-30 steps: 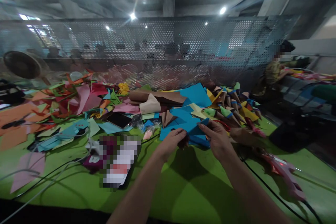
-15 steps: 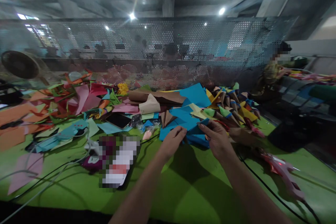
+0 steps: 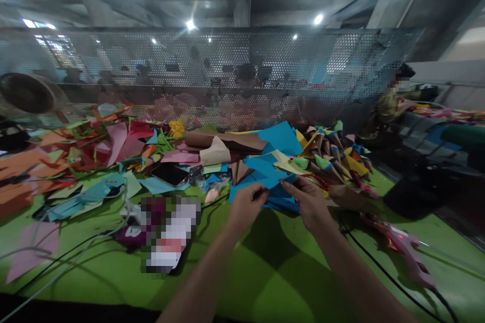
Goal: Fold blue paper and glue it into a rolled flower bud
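Both my hands meet over a stack of blue paper sheets on the green table. My left hand pinches the near edge of a blue sheet, fingers curled. My right hand grips the same blue paper from the right, thumb on top. A pile of rolled paper cones with coloured tips lies just beyond my right hand.
Coloured paper scraps cover the left and back of the table. A phone lies among them, cables trail at the left, and a pink glue gun lies at the right. A perforated metal screen stands behind. Another person sits at far right.
Both hands have shifted slightly left and closer together on the blue paper; the view has tilted a little. Nothing else moved.
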Demonstrator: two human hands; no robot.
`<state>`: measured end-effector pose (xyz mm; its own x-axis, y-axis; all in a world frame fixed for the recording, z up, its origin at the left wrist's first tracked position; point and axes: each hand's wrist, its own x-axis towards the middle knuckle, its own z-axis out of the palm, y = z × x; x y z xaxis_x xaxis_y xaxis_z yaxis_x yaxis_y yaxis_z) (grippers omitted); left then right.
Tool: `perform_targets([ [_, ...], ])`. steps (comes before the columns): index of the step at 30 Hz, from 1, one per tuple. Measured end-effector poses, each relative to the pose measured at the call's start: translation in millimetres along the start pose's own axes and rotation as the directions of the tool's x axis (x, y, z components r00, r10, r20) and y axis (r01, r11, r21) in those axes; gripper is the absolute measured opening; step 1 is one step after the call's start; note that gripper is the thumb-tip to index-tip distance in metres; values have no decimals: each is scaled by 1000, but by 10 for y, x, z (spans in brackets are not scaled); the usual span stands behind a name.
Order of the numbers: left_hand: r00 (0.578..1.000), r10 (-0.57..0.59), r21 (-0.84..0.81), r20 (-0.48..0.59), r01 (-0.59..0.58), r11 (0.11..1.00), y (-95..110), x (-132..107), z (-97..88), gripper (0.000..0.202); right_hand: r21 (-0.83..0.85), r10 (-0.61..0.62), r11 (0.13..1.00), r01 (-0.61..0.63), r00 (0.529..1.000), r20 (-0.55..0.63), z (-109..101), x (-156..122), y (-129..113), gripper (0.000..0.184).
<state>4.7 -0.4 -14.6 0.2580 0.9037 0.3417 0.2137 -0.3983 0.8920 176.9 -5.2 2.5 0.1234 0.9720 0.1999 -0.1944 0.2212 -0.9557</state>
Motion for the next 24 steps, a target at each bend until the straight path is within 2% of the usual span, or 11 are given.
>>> perform_targets([
  [4,1000,25,68,11,-26,997,-7,3,-11,24,-95,-57,994,52,997,-50,-24,10,-30,26],
  [6,1000,5,50,14,-6,999,-1,8,-16,26,-125,-58,991,50,997,-60,-34,20,-32,29],
  [10,996,-90,-68,-22,89,994,22,25,-38,24,-177,5,984,-6,1000,-3,-23,21,-18,35],
  [14,992,-116,-103,-40,111,988,26,39,-58,27,-250,72,967,-51,995,73,-5,9,36,38],
  [24,996,2,139,-88,11,990,-47,42,-81,25,-391,97,919,-57,992,83,-12,27,81,44],
])
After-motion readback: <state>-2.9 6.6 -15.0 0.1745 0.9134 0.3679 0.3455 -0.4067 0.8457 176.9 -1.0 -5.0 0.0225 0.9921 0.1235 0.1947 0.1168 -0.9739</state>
